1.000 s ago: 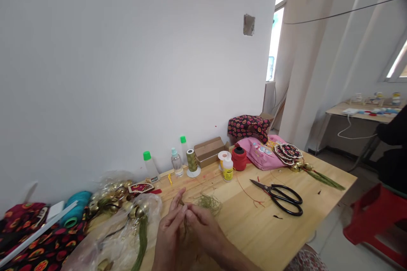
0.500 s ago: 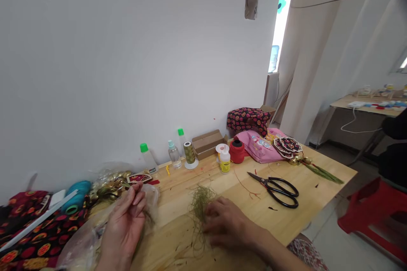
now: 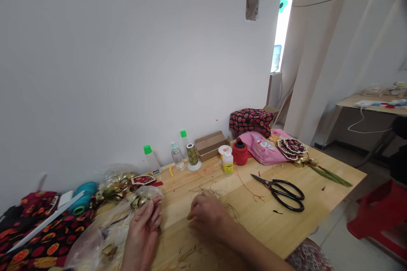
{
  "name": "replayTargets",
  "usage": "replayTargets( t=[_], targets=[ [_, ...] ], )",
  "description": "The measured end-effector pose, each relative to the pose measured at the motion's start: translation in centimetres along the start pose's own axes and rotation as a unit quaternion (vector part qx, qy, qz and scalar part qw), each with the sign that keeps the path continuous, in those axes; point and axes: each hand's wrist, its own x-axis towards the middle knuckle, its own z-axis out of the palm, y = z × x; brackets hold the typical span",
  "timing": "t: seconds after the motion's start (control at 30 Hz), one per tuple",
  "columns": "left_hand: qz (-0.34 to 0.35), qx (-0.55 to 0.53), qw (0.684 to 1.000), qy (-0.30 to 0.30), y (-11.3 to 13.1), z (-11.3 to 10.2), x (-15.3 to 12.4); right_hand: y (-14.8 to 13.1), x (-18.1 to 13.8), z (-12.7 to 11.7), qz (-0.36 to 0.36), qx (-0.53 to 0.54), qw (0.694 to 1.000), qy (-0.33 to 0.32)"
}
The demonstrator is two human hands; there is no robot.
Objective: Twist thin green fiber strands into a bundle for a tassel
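Observation:
My left hand (image 3: 144, 226) is at the lower middle, beside a clear plastic bag (image 3: 92, 230). Its thumb and fingertips are pinched together, and what they grip is too small to make out. Gold bells (image 3: 140, 200) lie in the bag just behind those fingertips. Low over the wooden table (image 3: 260, 224), my right hand (image 3: 208, 216) has its fingers curled down into a loose tangle of green thread (image 3: 227, 201). The hand covers much of the tangle; thin strands show behind it and to its right.
Black-handled scissors (image 3: 282, 190) lie right of my right hand, near a red thread strand. Along the wall stand bottles, a gold thread spool (image 3: 191, 154), a cardboard box (image 3: 211, 145), a glue bottle (image 3: 227, 163) and a red thread cone (image 3: 239, 153). Patterned fabric (image 3: 44, 237) lies left.
My right hand has moved left over the green thread, which now shows flatter and mostly behind it. My left hand stays pinched, shifted slightly right and down. The view has turned a little left.

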Motion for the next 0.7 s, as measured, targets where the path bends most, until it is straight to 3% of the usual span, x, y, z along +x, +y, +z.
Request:
replayTargets(
  t=[0.17,0.3,0.5,0.7],
  targets=[
    [-0.001,-0.005,1.0,-0.008,-0.2,-1.3,0.0,-1.8,4.1,3.3,0.046,-0.011,0.998,-0.036],
    [0.0,-0.021,1.0,-0.006,-0.2,-1.9,0.5,-1.7,4.0,4.2,0.056,0.038,0.998,-0.02],
    [-0.033,-0.03,0.999,0.004,-0.3,-2.2,0.6,1.2,0.4,1.7,0.125,0.184,0.971,0.086],
    [-0.154,0.008,0.988,-0.028,-2.0,-0.3,0.0,3.2,-0.7,-0.5,0.168,0.332,0.914,0.164]
  ],
)
